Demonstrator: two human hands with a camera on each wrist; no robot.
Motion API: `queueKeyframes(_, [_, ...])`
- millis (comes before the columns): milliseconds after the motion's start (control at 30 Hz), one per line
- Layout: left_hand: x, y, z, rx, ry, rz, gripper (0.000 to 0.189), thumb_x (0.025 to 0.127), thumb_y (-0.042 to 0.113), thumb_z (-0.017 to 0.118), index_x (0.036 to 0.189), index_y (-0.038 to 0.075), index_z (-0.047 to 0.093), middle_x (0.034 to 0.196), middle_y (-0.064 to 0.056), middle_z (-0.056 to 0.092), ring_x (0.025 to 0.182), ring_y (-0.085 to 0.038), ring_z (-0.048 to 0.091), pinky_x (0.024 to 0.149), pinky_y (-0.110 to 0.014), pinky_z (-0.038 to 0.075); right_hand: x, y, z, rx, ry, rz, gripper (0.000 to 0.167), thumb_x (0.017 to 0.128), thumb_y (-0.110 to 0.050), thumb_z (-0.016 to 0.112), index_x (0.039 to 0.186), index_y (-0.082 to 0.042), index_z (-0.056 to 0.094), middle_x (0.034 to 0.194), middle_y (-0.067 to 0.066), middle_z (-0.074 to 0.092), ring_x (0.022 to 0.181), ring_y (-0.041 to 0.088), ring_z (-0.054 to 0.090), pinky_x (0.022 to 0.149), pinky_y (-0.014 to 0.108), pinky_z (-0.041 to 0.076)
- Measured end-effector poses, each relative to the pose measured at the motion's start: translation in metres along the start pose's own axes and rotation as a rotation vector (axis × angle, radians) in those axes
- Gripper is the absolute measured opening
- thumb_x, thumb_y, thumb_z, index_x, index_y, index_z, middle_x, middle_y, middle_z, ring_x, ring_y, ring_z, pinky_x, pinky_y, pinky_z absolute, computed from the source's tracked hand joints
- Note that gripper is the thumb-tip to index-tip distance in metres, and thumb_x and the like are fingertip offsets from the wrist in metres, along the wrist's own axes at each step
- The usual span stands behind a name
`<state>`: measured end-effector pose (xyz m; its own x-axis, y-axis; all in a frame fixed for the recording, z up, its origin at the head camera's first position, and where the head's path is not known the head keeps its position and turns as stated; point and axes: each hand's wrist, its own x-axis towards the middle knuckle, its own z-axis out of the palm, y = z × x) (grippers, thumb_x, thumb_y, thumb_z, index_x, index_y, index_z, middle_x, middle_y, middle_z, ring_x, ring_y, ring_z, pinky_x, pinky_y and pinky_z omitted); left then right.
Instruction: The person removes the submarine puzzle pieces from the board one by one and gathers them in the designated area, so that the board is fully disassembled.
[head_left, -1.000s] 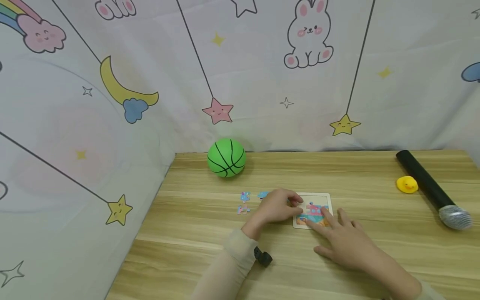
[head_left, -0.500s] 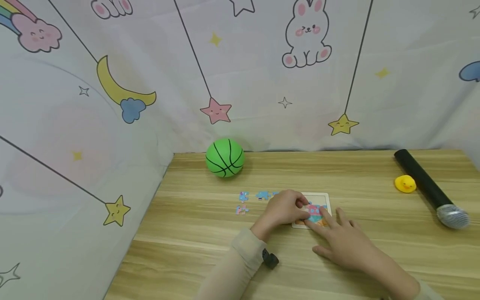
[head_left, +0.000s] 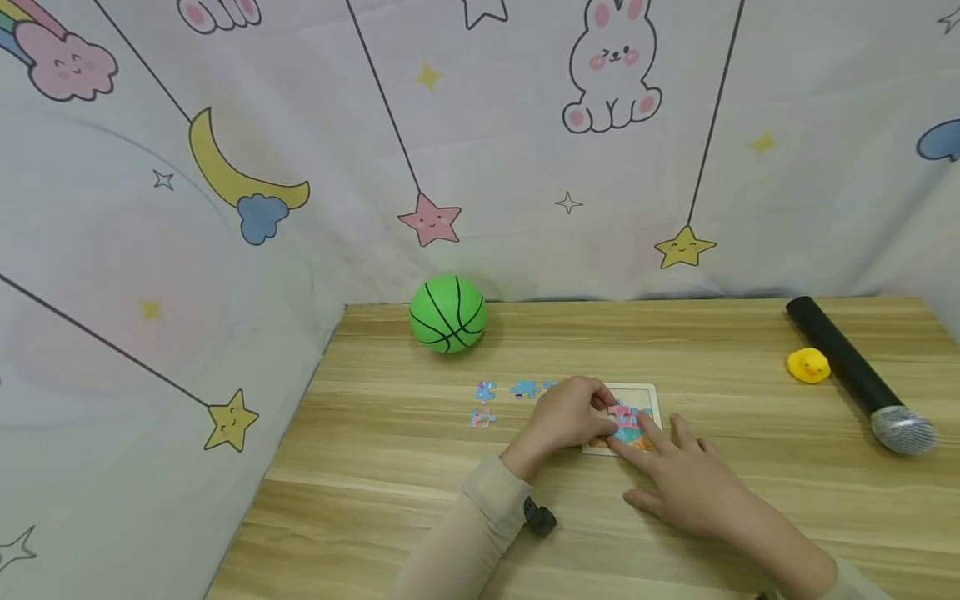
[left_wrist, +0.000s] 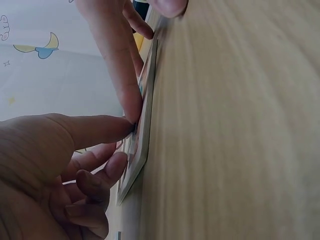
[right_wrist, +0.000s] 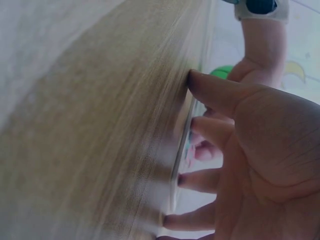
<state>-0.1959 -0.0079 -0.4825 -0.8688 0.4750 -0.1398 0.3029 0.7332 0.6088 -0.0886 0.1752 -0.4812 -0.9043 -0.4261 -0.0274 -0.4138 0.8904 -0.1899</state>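
Note:
A small jigsaw puzzle in a white-rimmed tray [head_left: 636, 387] lies on the table in the head view, its lower part filled with teal, orange and pink pieces. My left hand [head_left: 567, 414] pinches a pink puzzle piece [head_left: 619, 411] between thumb and index finger, low over the left side of the tray. Those fingers hide part of the piece. My right hand [head_left: 693, 487] is spread, with fingertips resting on the puzzle's right and lower parts and the thumb toward the table. In the left wrist view, the left thumb [left_wrist: 107, 129] meets a right fingertip at the tray's surface.
Loose puzzle pieces lie left of the tray: two blue ones [head_left: 525, 388] [head_left: 486, 391], a pink one [head_left: 482, 418], and another partly behind the left hand. A green ball [head_left: 447, 314] stands at the back. A yellow duck [head_left: 808, 366] and black microphone [head_left: 855, 367] lie right.
My left hand has moved slightly right, farther over the tray, with its piece among the pink ones. The right hand keeps its place on the puzzle.

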Motion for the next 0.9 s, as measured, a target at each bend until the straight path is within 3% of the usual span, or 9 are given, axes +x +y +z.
queueKeyframes(333, [0.000,-0.002,-0.001,-0.038,0.032,0.035,0.006,0.094,0.027,0.078,0.099,0.024,0.076,0.082,0.020,0.065,0.073,0.003,0.059,0.067,-0.024,0.047,0.000,0.000,0.000,-0.011,0.020,-0.007,0.065,0.091,-0.055,0.073,0.149,-0.030,0.058,0.155,0.023,0.047,0.132,0.061,0.044,0.087,0.074,0.046])
queueKeyframes(900, [-0.009,-0.011,-0.009,-0.141,0.069,0.043,0.004,0.096,0.025,0.076,0.098,0.022,0.076,0.085,0.018,0.067,0.080,0.000,0.061,0.071,-0.025,0.048,-0.001,-0.001,-0.002,-0.009,0.013,-0.001,0.065,0.091,-0.055,0.073,0.150,-0.031,0.058,0.153,0.024,0.048,0.132,0.060,0.044,0.088,0.073,0.046])
